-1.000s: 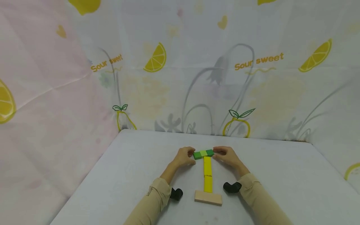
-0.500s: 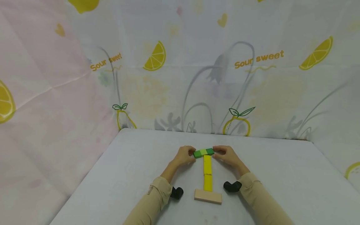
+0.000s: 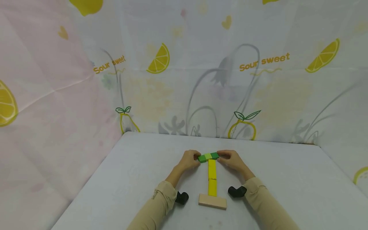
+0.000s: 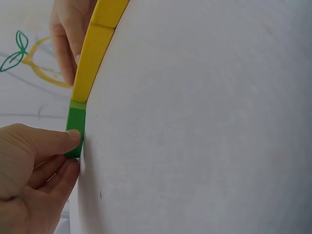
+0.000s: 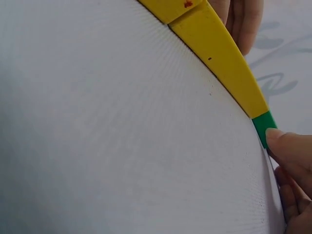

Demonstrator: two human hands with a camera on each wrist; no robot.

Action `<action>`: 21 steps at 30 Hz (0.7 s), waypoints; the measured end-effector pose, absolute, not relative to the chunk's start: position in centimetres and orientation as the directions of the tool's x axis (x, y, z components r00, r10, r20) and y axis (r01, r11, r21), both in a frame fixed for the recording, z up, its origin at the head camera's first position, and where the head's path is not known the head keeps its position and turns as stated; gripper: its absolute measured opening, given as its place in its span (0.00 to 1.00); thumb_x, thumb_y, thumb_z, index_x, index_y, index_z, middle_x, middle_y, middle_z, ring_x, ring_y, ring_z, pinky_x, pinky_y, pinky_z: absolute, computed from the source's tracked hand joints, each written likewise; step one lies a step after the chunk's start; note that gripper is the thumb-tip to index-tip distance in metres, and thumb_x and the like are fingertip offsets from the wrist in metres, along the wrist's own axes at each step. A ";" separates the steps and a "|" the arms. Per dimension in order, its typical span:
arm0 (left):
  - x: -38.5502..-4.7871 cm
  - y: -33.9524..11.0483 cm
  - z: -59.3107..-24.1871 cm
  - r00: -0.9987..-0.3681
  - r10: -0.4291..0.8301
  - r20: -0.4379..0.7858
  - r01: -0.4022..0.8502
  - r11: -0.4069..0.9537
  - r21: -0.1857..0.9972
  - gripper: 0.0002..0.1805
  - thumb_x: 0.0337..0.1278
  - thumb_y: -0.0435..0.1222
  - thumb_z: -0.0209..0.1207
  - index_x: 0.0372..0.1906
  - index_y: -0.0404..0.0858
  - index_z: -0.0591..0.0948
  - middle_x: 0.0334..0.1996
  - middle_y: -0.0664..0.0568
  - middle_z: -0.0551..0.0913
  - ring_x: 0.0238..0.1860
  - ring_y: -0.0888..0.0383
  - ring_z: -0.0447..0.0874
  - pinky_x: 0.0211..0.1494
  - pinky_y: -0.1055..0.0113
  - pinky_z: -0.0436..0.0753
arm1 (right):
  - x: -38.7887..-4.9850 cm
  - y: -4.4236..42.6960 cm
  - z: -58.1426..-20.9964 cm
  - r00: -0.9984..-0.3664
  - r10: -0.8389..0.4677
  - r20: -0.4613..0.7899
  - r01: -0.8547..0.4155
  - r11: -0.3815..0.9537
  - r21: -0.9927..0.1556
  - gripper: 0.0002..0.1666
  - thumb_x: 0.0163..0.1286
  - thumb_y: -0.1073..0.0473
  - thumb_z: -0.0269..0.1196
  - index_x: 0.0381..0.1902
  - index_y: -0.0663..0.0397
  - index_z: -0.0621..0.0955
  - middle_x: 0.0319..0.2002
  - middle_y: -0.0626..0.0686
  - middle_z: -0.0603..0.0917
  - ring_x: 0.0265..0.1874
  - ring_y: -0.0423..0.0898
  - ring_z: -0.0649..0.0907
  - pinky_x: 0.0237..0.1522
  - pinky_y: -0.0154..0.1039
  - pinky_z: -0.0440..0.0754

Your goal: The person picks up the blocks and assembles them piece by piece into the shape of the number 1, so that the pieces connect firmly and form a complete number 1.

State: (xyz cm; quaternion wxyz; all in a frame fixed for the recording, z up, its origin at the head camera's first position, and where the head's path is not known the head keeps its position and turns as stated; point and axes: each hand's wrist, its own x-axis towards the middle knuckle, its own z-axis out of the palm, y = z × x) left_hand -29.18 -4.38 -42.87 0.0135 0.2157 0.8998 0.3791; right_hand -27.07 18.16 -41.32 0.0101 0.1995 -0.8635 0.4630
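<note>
A short row of green blocks [image 3: 208, 157], dark green at both ends and light green in the middle, lies crosswise at the far end of two yellow blocks [image 3: 212, 169]. My left hand [image 3: 189, 159] pinches the row's left end, with the thumb on the near face of the dark green block [image 4: 76, 122] in the left wrist view. At the other end my right hand [image 3: 233, 159] pinches the right dark green block [image 5: 264, 126]; its thumb lies on the near side in the right wrist view. The yellow blocks lie end to end, touching the row.
A plain wooden block [image 3: 212, 201] lies crosswise at the near end of the yellow blocks. Everything rests on a white table [image 3: 138, 166]. Behind it hangs a lemon-print cloth [image 3: 184, 95]. Black wrist devices [image 3: 237, 192] sit beside both cuffs.
</note>
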 end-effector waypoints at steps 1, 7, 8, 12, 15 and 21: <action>-29.2 -4.4 -42.9 -0.905 0.400 0.144 0.383 0.621 0.684 0.19 0.45 0.24 0.64 0.47 0.25 0.80 0.42 0.39 0.82 0.41 0.51 0.78 0.47 0.60 0.78 | -27.0 18.1 -41.3 -0.920 -0.337 0.202 -0.355 0.491 -0.796 0.20 0.62 0.71 0.60 0.51 0.80 0.75 0.51 0.73 0.77 0.55 0.67 0.73 0.58 0.59 0.66; -29.3 -4.4 -43.0 -0.905 0.397 0.151 0.386 0.623 0.680 0.19 0.45 0.24 0.63 0.47 0.25 0.80 0.42 0.40 0.82 0.41 0.51 0.78 0.47 0.61 0.78 | -27.1 18.1 -41.4 -0.919 -0.339 0.202 -0.356 0.492 -0.795 0.20 0.62 0.72 0.59 0.51 0.80 0.74 0.51 0.73 0.77 0.55 0.68 0.73 0.58 0.59 0.66; -29.2 -4.4 -42.9 -0.905 0.396 0.154 0.388 0.622 0.680 0.19 0.45 0.24 0.63 0.47 0.25 0.80 0.42 0.40 0.82 0.41 0.51 0.78 0.47 0.61 0.78 | -27.2 18.1 -41.6 -0.917 -0.341 0.208 -0.364 0.496 -0.789 0.20 0.62 0.71 0.60 0.51 0.80 0.75 0.51 0.73 0.77 0.55 0.68 0.73 0.58 0.60 0.66; -29.4 -4.5 -43.0 -0.902 0.397 0.167 0.396 0.613 0.683 0.19 0.46 0.25 0.64 0.48 0.25 0.80 0.43 0.39 0.82 0.42 0.50 0.79 0.47 0.61 0.78 | -28.3 18.5 -42.9 -0.912 -0.334 0.237 -0.384 0.494 -0.780 0.20 0.62 0.69 0.61 0.51 0.77 0.76 0.50 0.70 0.78 0.54 0.66 0.74 0.57 0.59 0.67; -29.4 -4.6 -43.0 -0.902 0.396 0.172 0.396 0.600 0.695 0.21 0.45 0.26 0.65 0.49 0.25 0.79 0.43 0.39 0.82 0.43 0.49 0.80 0.48 0.60 0.78 | -29.2 19.0 -44.1 -0.909 -0.327 0.258 -0.397 0.490 -0.776 0.20 0.63 0.67 0.62 0.51 0.75 0.77 0.50 0.68 0.80 0.53 0.63 0.76 0.56 0.54 0.71; -29.2 -5.1 -43.0 -0.890 0.412 0.196 0.417 0.563 0.714 0.21 0.48 0.29 0.65 0.50 0.24 0.78 0.45 0.37 0.82 0.45 0.46 0.80 0.50 0.58 0.78 | -29.7 19.6 -44.6 -0.897 -0.332 0.291 -0.422 0.450 -0.787 0.21 0.63 0.66 0.62 0.51 0.77 0.76 0.49 0.69 0.79 0.50 0.64 0.78 0.51 0.49 0.76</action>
